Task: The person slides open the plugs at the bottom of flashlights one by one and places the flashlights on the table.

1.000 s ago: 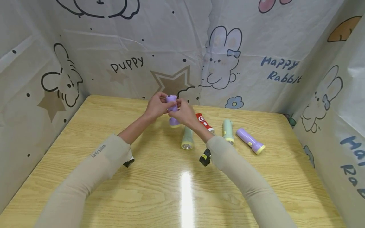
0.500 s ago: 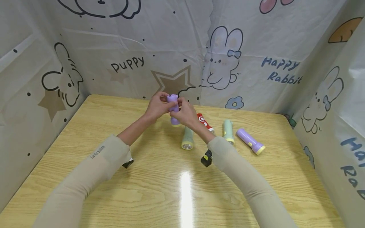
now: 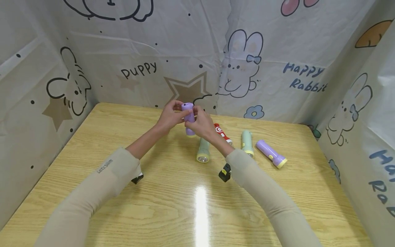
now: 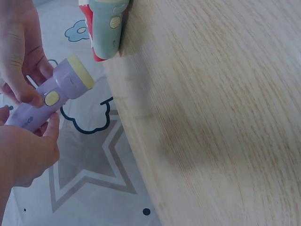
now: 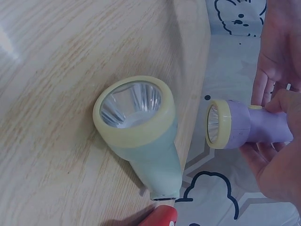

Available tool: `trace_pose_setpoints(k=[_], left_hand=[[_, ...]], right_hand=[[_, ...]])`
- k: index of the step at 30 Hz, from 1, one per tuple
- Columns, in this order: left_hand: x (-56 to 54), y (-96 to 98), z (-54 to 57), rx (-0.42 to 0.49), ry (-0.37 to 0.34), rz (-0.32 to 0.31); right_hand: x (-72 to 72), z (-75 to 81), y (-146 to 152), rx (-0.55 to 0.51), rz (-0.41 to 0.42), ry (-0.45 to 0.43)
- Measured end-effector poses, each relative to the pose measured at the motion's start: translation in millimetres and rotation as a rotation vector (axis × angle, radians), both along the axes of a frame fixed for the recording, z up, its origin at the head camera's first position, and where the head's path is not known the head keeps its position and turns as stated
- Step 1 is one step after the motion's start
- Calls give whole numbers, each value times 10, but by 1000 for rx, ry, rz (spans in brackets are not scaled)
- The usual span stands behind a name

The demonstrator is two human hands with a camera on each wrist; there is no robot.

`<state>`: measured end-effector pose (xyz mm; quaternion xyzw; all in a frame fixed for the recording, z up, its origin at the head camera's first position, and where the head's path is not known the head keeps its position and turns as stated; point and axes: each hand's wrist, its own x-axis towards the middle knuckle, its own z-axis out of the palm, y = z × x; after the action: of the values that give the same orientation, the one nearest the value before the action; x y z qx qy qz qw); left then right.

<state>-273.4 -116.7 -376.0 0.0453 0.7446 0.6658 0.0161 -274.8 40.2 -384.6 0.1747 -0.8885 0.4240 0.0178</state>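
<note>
Over the table's back part, both hands hold one purple flashlight [image 3: 187, 107] with a yellow rim, its lens end pointing down toward the table. My left hand [image 3: 170, 115] grips the body near the tail end. From the other side, my right hand [image 3: 202, 124] pinches the body; its thumb lies close to the yellow button [image 4: 51, 98] in the left wrist view. The flashlight's lens [image 5: 213, 124] is unlit in the right wrist view. Nearest to the right hand, a green flashlight [image 3: 203, 151] lies on the table with its lens facing the front.
A red flashlight [image 3: 221, 133], a second green flashlight [image 3: 247, 141] and another purple flashlight [image 3: 269, 151] lie to the right on the wooden table [image 3: 160, 206]. A printed cloth [image 3: 129, 44] hangs along the back and sides.
The held flashlight and both hands have shifted slightly to the right. Both hands keep their grip, and the flashlights on the table lie as before.
</note>
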Motion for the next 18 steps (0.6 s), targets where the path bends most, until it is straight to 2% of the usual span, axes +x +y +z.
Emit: trace_pose_setpoints(k=[10, 18], left_hand=[[3, -5, -1, 148, 1, -13], [16, -6, 38, 198, -19, 6]], right_hand=[[9, -5, 12, -3, 17, 78], [42, -4, 11, -2, 27, 147]])
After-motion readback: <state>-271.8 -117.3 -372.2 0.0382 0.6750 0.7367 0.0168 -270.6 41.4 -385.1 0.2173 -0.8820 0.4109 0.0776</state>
